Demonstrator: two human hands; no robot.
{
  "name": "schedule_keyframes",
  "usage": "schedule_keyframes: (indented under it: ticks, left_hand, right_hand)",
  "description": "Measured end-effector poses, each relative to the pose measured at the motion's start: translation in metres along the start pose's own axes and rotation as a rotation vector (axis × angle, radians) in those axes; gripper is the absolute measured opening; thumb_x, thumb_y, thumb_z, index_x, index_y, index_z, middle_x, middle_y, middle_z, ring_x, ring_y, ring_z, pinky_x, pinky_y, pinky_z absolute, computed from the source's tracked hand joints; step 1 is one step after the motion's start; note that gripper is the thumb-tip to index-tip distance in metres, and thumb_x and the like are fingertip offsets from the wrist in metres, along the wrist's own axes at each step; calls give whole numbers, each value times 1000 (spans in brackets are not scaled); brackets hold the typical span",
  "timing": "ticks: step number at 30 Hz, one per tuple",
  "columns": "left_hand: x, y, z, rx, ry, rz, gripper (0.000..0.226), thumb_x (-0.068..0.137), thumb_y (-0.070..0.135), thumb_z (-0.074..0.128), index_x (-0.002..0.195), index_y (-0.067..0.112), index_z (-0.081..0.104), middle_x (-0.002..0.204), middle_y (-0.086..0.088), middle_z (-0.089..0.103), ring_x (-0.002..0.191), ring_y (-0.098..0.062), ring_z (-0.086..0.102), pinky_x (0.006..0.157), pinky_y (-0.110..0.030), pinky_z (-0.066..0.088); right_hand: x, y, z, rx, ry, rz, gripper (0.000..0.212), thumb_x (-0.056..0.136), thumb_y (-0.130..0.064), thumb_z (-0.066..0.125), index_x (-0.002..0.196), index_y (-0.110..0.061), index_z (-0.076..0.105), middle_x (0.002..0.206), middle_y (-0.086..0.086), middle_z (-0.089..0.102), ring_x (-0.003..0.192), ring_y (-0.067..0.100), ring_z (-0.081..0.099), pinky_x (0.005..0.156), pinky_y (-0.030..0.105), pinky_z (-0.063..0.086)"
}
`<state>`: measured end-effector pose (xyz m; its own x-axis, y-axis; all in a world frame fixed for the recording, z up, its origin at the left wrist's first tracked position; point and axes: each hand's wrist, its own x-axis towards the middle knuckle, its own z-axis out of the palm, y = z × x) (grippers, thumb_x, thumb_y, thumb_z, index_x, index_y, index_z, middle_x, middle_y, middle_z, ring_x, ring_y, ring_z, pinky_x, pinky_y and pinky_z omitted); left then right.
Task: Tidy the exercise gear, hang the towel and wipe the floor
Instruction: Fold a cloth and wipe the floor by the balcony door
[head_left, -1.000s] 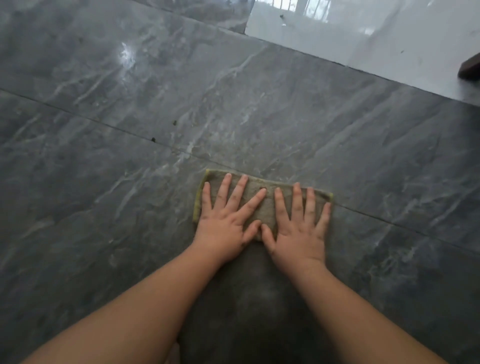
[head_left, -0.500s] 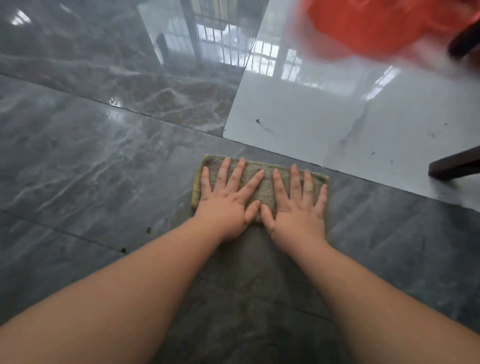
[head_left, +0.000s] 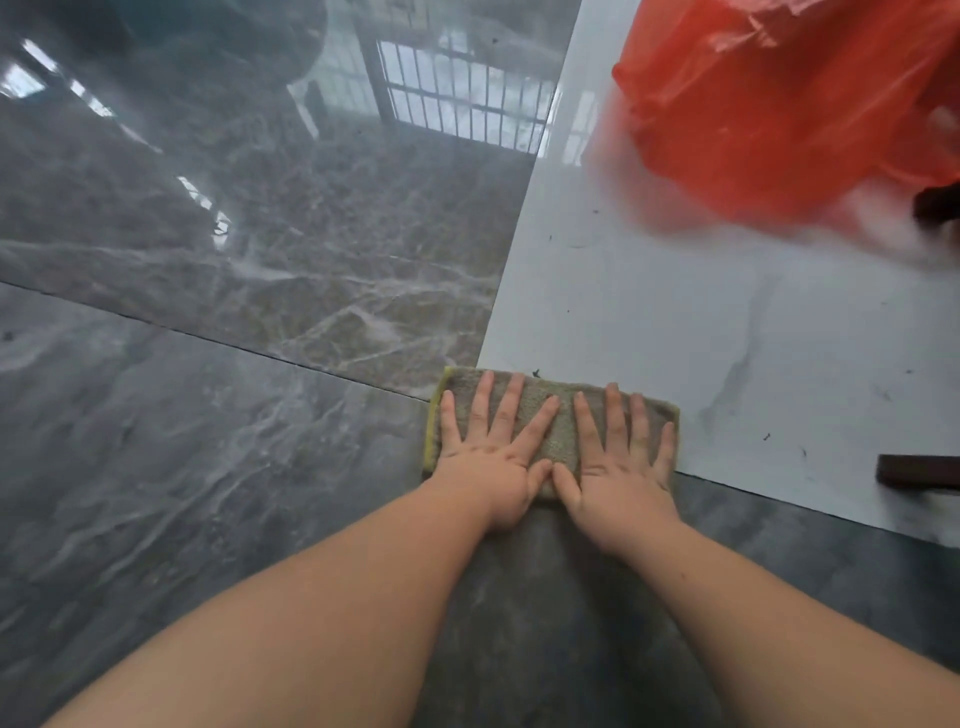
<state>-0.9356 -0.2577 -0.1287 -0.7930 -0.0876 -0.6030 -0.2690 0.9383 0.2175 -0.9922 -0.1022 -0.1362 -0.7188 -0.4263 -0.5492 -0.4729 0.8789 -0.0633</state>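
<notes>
Cloth (head_left: 563, 415) lies flat under left hand (head_left: 488, 462) and right hand (head_left: 621, 467), fingers spread, no grip.

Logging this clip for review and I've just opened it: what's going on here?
A person is wiping the floor by hand. The left hand and right hand lie flat, fingers spread, side by side on a folded grey cloth with a yellow edge. The cloth sits where the dark marble tiles meet a white tile, its far edge on the white one. Small dark specks dot the white tile. An orange plastic bag lies further ahead to the right.
</notes>
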Motion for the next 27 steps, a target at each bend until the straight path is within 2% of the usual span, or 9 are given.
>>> schedule_keyframes:
  ticks: [6,12,14,18,22,27]
  left_hand:
    - [4,0,-10,-3,-160,13,71,97,60,21,143,45,-32,139,3,-54,129,-31,-52,100,-69,-28]
    - [5,0,-15,18,-189,6,73,97,63,21,141,45,-34,139,1,-54,121,-29,-56,93,-65,-36]
    - [4,1,-14,17,-184,0,73,96,63,21,142,45,-32,140,2,-53,122,-29,-55,93,-65,-35]
    - [2,3,-16,26,-181,-14,74,96,64,23,144,44,-30,150,-1,-46,131,-32,-49,96,-66,-32]
    - [1,6,-19,41,-192,-31,74,96,64,24,145,44,-29,153,-3,-43,135,-35,-45,98,-67,-30]
    - [2,4,-9,65,-124,-30,74,96,64,24,145,45,-28,154,-3,-41,136,-34,-43,102,-68,-27]
  right_hand:
    - [0,0,-8,-4,-118,-3,83,81,-66,5,143,-30,-36,147,2,-49,142,30,-38,112,62,-21]
    - [1,-1,-15,-2,-195,-11,80,76,-67,-6,133,-29,-47,141,3,-57,135,30,-47,109,62,-26]
    - [1,-1,-15,2,-188,-14,78,82,-66,-1,134,-29,-47,141,3,-57,135,31,-47,109,63,-24]
    - [0,-2,-17,10,-177,-15,82,96,-63,21,138,-27,-40,139,3,-57,140,32,-40,111,63,-22]
    - [0,-1,-16,5,-159,-27,82,95,-64,22,138,-29,-40,138,2,-57,139,32,-41,110,63,-23]
    - [0,0,-9,10,-90,-27,82,95,-63,23,143,-30,-35,143,2,-52,141,31,-38,112,64,-19]
